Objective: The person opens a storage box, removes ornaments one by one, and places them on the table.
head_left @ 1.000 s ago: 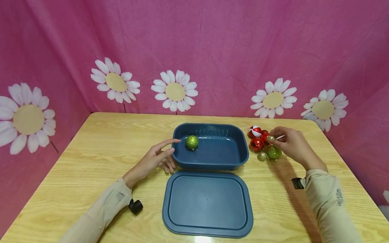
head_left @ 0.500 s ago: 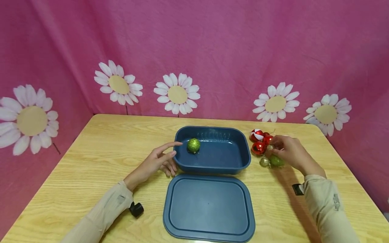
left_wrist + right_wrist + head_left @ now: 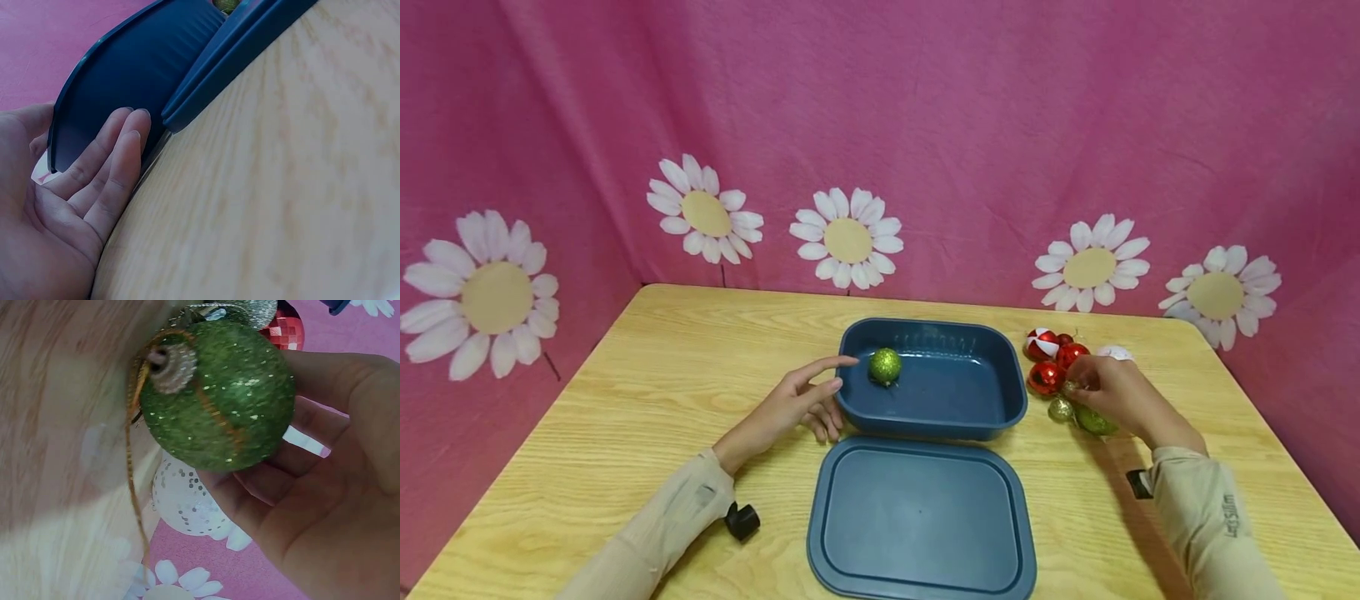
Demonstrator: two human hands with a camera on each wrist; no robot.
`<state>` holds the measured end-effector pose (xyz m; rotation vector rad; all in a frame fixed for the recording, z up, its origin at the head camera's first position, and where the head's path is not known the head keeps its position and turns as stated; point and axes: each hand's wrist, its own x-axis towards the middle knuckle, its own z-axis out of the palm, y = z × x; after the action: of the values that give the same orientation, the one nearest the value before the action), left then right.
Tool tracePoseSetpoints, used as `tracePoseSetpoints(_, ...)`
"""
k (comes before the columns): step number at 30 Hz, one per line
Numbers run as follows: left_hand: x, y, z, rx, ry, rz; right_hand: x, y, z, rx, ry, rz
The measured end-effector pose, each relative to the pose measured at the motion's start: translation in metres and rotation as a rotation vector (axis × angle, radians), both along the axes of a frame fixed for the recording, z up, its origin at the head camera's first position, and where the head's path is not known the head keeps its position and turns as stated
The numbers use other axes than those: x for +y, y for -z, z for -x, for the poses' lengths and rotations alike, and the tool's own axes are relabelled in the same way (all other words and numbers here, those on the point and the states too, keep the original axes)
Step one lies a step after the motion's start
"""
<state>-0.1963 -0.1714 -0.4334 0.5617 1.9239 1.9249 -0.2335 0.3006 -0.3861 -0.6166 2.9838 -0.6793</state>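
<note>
My left hand is at the left end of a blue dish. Its index finger reaches over the rim, and the other fingers lie nearly straight beside the outer wall. Inside the dish sits a green glitter bauble. To the dish's right, my right hand pinches a small gold bauble at the cluster. Beneath that hand is a larger green bauble, which hides the fingertips in the right wrist view. A second small gold bauble lies just in front.
Red baubles and a red-and-white bauble lie left of my right hand. Behind it is a white bauble. A flat blue lid lies in front of the dish. A pink flowered cloth hangs behind the table.
My right hand has moved slightly nearer and left with the small gold bauble, and the white bauble now shows behind it. My left hand stays at the dish. The head view has shifted slightly.
</note>
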Motion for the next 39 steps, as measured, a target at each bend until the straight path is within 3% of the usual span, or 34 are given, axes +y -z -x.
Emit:
tracePoseSetpoints(12, 0.002, 0.0, -0.001, -0.001, 0.002, -0.001, -0.001, -0.007, -0.005, 0.033, 0.008, -0.042)
tracePoseSetpoints(30, 0.003, -0.003, 0.004, 0.012, -0.004, 0.001, -0.033, -0.037, -0.016, 0.3, -0.003, 0.021)
tracePoseSetpoints(39, 0.001, -0.002, 0.0, 0.013, -0.012, 0.008, -0.064, -0.034, -0.024, 0.392, -0.062, 0.084)
